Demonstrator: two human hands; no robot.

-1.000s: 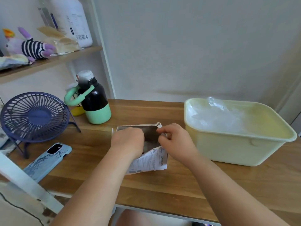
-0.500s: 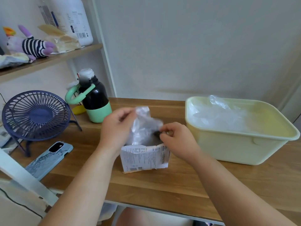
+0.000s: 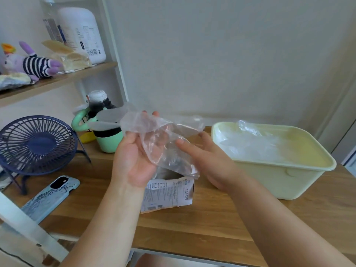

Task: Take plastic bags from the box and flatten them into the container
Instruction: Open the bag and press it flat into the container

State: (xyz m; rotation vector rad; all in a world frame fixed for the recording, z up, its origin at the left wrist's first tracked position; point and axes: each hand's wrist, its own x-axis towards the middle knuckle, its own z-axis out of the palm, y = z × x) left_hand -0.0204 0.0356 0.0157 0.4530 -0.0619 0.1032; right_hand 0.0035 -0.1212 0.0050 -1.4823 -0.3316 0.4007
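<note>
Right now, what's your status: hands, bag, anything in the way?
Left hand, right hand open. Clear plastic bag draped across both, above the box. Pale yellow container to the right, path unobstructed.

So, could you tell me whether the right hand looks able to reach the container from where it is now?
Probably yes. The right hand is beside the container, whose top is open, and nothing stands between them. The plastic bag it touches should simply come along.
</note>
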